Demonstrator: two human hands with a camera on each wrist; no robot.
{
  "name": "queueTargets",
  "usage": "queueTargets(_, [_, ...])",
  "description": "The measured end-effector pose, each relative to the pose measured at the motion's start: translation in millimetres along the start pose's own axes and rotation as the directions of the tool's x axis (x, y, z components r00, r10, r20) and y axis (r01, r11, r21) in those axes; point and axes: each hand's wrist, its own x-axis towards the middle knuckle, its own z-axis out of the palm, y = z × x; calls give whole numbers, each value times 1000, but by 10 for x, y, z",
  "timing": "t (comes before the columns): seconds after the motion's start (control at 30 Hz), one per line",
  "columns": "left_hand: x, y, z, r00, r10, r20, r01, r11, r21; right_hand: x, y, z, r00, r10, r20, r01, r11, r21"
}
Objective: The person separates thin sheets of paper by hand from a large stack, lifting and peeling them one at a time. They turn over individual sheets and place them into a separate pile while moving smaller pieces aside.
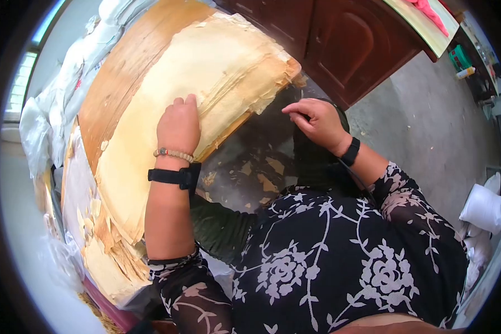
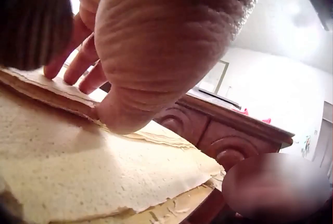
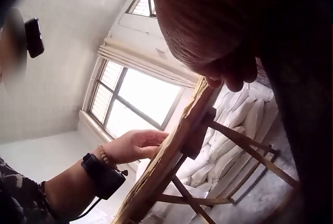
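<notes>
A broad stack of thin pale-yellow sheets (image 1: pixel 167 78) with ragged, flaking edges lies on a brown wooden board (image 1: pixel 131 53). My left hand (image 1: pixel 178 128) rests on the top of the stack, fingers pointing away from my body. In the left wrist view, the thumb of this left hand (image 2: pixel 156 47) presses at the edge of an upper layer, while the fingers lie extended over the surface. My right hand (image 1: pixel 321 123) hangs in the air off the stack's right edge, index finger and thumb forward, the others loosely bent. It holds nothing.
A dark red cabinet (image 1: pixel 356 50) stands beyond the stack. Broken sheet pieces (image 1: pixel 270 167) litter the floor below. White plastic bags (image 1: pixel 67 94) line the left side. Torn layers (image 1: pixel 114 250) lie at the near left. Crossed wooden legs (image 3: pixel 190 198) stand under the board.
</notes>
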Motion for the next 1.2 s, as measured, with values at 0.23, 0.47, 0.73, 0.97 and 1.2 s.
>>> queueTargets(0.23, [175, -178, 90, 955, -211, -210, 218, 976, 10, -17, 26, 18, 998, -70, -4, 70, 998, -5])
queueTargets(0.47, [227, -425, -570, 870, -384, -310, 365, 923, -120, 138, -391, 210, 890, 3, 456, -360, 618, 699])
queueTargets(0.73, [-816, 553, 36, 979, -104, -178, 57, 966, -253, 473, -736, 616, 753, 287, 592, -559, -194, 806])
queueTargets(0.97, [-1631, 105, 180, 925, -311, -218, 305, 950, -63, 576, -685, 516, 734, 540, 412, -565, 150, 811])
queueTargets(1.2, [-1972, -174, 163, 852, -435, -292, 440, 897, -54, 846, -730, 619, 791, 489, 368, -538, 269, 799])
